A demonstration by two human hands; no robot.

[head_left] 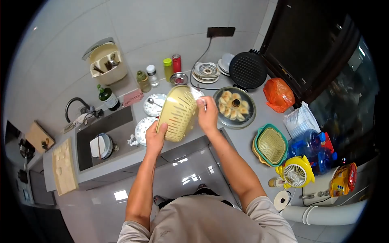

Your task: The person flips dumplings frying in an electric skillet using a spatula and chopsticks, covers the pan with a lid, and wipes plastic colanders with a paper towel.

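Observation:
Between my two hands a pale yellow slotted plastic colander is held up, tilted on its side in front of the counter edge. My left hand grips its lower left rim, thumb on the outside. With fingers closed, my right hand holds the upper right rim. Behind the colander are a patterned plate with a spoon and another patterned plate, both partly covered. Just right of my right hand sits a round pan of dumplings under a glass lid.
At left is a sink with stacked bowls and a curved faucet. Bottles stand along the wall. On the right are a black griddle, an orange bag, nested baskets, water jugs and a yellow fan.

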